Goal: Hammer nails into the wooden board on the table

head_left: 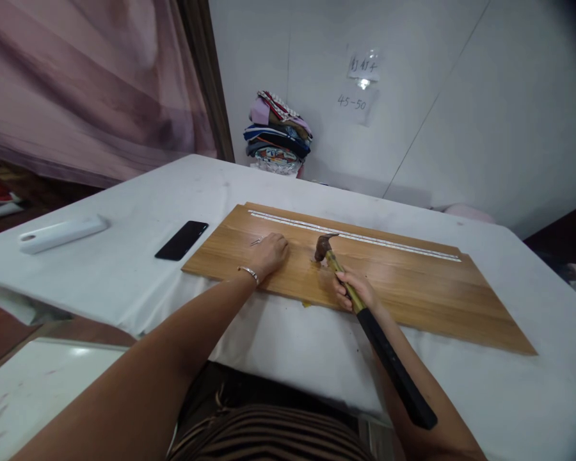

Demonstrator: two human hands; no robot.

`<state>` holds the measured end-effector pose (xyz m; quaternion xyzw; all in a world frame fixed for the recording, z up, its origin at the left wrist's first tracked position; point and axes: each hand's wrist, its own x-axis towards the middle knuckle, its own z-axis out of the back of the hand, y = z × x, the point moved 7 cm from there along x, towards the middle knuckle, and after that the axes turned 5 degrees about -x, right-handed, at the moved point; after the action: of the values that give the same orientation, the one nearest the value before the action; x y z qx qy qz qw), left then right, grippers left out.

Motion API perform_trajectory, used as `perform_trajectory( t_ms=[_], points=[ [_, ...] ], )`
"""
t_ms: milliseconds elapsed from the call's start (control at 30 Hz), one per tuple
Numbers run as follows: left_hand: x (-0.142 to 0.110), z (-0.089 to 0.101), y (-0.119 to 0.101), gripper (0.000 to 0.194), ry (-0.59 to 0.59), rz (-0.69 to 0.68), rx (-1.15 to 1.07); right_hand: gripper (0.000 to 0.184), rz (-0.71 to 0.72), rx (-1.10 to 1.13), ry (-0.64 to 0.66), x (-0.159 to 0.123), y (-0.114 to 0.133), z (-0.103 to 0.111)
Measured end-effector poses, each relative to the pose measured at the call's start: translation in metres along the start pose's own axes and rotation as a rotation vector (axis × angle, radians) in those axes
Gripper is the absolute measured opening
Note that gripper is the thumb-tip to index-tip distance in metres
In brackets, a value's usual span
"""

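My right hand [352,290] is wrapped round the yellow part of a claw hammer [393,362]. The hammer's rusty brown head is over the middle of a wooden board [413,288], and its black grip extends back past my forearm. Whether the head touches the board I cannot tell. My left hand [270,253], with a bracelet at the wrist, rests on the board left of the hammer head. Its fingers are curled down and their tips are hidden. A few small nails [256,241] lie on the wood just beside it. Near the board's far edge run white measuring strips [355,235].
Left of the board lie a black phone [181,241] and a white long-handled object [62,234] on the white-covered table [139,198]. Folded cloths [278,134] are stacked against the wall, under papers [358,102] with writing. A pink curtain [100,83] hangs at left.
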<state>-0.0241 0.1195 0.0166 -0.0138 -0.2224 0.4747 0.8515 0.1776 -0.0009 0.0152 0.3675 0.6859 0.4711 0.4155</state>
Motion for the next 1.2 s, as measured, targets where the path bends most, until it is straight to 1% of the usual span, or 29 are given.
perform_trajectory(
  t_ms=[100, 267, 467, 667, 800, 933, 1000, 1100, 1200],
  points=[
    [-0.0001, 0.0007, -0.0006, 0.026, 0.005, 0.003, 0.015, 0.048, -0.001, 0.008, 0.003, -0.0007, 0.0006, -0.0018],
    [0.0002, 0.0014, -0.0011, 0.028, 0.011, 0.006, 0.041, 0.043, -0.007, 0.0, -0.027, 0.0017, -0.0023, -0.001],
    [-0.0002, 0.0035, -0.0021, 0.025, 0.021, 0.019, 0.019, 0.047, -0.024, 0.014, -0.037, 0.0025, -0.0039, 0.0003],
    [-0.0004, 0.0058, -0.0033, 0.025, 0.019, 0.03, -0.005, 0.044, 0.002, 0.016, -0.022, -0.0009, 0.0032, -0.0029],
    [-0.0001, 0.0049, -0.0029, 0.025, 0.014, 0.023, 0.01, 0.041, 0.002, -0.001, -0.019, 0.0, 0.0012, -0.0029],
    [-0.0003, 0.0044, -0.0023, 0.024, 0.019, 0.022, 0.024, 0.043, -0.027, 0.006, -0.032, 0.0015, -0.0036, -0.0012],
    [-0.0004, 0.0045, -0.0025, 0.025, 0.024, 0.021, 0.028, 0.042, -0.021, 0.02, -0.036, 0.0016, -0.0029, -0.0007],
    [-0.0002, 0.0049, -0.0028, 0.025, 0.024, 0.023, 0.022, 0.048, -0.014, 0.026, -0.044, 0.0006, 0.0003, 0.0],
    [0.0, 0.0048, -0.0031, 0.025, 0.022, 0.022, 0.008, 0.048, -0.03, 0.022, -0.031, -0.0007, 0.0013, -0.0014]
  ],
)
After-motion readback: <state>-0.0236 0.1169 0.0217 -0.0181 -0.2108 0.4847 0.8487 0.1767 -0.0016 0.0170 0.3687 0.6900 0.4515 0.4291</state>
